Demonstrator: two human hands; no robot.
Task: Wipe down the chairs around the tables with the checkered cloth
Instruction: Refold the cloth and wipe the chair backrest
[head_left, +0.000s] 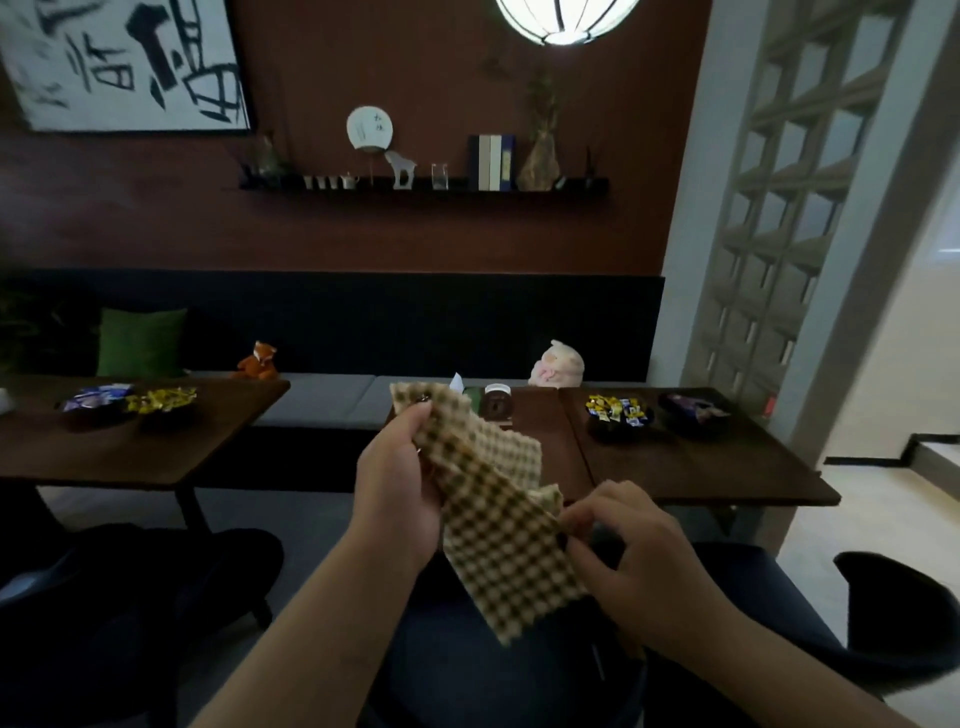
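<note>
The checkered cloth (498, 519), brown and cream, hangs stretched between both hands in mid-air. My left hand (397, 483) grips its upper end, fingers curled round the fabric. My right hand (631, 558) pinches its lower right edge. Directly below the hands stands a dark round-backed chair (519, 670), partly hidden by my arms. A second dark chair (156, 597) is at the lower left and a third dark chair (898, 582) at the right edge.
A dark wooden table (701, 467) ahead holds bowls of sweets (618, 410) and a small jar. Another table (130, 447) with sweets stands at the left. A bench seat (322, 400) with a green cushion and plush toys runs along the wall.
</note>
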